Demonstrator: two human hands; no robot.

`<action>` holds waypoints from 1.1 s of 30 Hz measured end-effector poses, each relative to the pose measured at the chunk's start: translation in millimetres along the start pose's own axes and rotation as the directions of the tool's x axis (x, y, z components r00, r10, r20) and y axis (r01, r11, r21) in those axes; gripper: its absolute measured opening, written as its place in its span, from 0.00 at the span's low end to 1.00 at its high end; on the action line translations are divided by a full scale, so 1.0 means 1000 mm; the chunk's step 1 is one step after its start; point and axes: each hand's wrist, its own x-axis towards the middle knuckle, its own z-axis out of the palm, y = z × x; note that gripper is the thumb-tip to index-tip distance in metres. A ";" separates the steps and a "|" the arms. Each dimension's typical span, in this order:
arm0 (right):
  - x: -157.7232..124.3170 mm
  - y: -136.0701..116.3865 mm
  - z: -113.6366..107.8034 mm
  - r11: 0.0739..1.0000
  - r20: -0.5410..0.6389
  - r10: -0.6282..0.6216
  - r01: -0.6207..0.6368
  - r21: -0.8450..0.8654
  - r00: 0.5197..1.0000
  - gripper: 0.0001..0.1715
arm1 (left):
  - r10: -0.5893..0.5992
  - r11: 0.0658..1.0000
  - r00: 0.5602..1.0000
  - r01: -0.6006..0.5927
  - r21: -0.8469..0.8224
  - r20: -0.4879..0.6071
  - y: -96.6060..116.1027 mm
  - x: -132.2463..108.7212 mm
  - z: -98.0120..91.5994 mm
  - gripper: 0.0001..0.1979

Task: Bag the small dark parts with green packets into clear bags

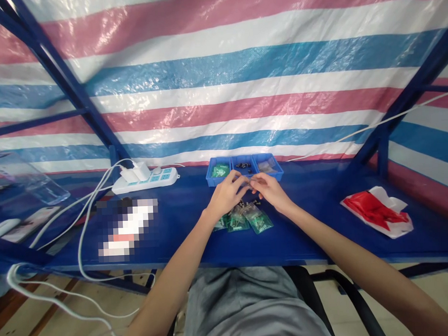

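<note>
My left hand (pixel 228 191) and my right hand (pixel 270 190) meet above the blue table, fingertips pinched together. Whatever sits between the fingers is too small to make out. Just beyond them stands a blue divided bin (pixel 213 181). Its left compartment holds green packets (pixel 220 170), the middle one small dark parts (pixel 243 165), and the right one pale, flat, clear-looking pieces (pixel 267 165). Below my hands lie several clear-and-green bags (pixel 259 222) with small parts inside. A few loose dark screw-like parts (pixel 244 204) are beside them, partly hidden by my left hand.
A white power strip (pixel 165 177) with plugged chargers and white cables (pixel 85 213) is at left. Further left are a phone (pixel 33 223) and a clear plastic bottle (pixel 48 188). A red-and-white packet (pixel 378 211) lies right. Blue frame posts and a striped sheet (pixel 241 63) enclose the table (pixel 305 239).
</note>
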 end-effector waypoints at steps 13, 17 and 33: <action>0.001 0.001 -0.005 0.994 0.048 -0.089 0.092 -0.057 0.995 0.24 | -0.128 0.990 0.991 0.129 -0.064 0.024 0.002 0.001 0.000 0.13; 0.005 -0.002 -0.011 0.995 -0.030 -0.100 0.099 -0.030 0.995 0.25 | -0.099 0.992 0.994 0.102 -0.076 0.043 0.003 0.001 0.000 0.16; 0.023 -0.011 -0.052 0.996 -0.212 0.001 -0.021 -0.089 0.977 0.31 | -0.097 0.995 0.989 0.096 0.017 0.115 0.001 0.002 0.000 0.13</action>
